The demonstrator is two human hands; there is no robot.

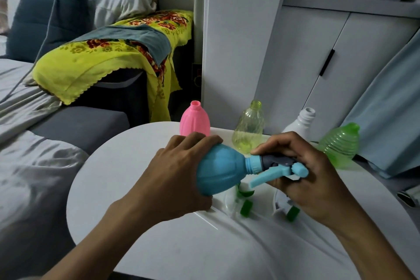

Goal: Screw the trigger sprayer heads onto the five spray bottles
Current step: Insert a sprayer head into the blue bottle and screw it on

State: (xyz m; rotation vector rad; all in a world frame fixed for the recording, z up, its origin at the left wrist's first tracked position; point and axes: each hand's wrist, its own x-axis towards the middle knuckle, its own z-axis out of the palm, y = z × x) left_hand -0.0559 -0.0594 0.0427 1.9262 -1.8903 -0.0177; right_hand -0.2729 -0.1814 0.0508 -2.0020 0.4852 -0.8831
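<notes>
Head view: the blue spray bottle (218, 169) lies on its side above the middle of the white round table (141, 191), neck pointing toward 3 o'clock. A blue-and-grey trigger sprayer head (276, 166) sits on that neck, its trigger hanging toward 6 o'clock. The left hand (179, 177) is wrapped around the bottle's fat end, fingers curled over the top. The right hand (311, 175) is closed around the sprayer head, thumb and forefinger pinching near the collar.

Under the bottle, on the table, lie loose sprayer heads with green parts (246, 208); how many cannot be told.

At 12 o'clock from the blue bottle stand four uncapped bottles in a row: a pink bottle (194, 120), a clear yellow-green bottle (248, 129), a white bottle (301, 124) partly hidden by the right hand, and at 2 o'clock a green ribbed bottle (339, 145). A white cabinet (318, 52) rises behind them.
</notes>
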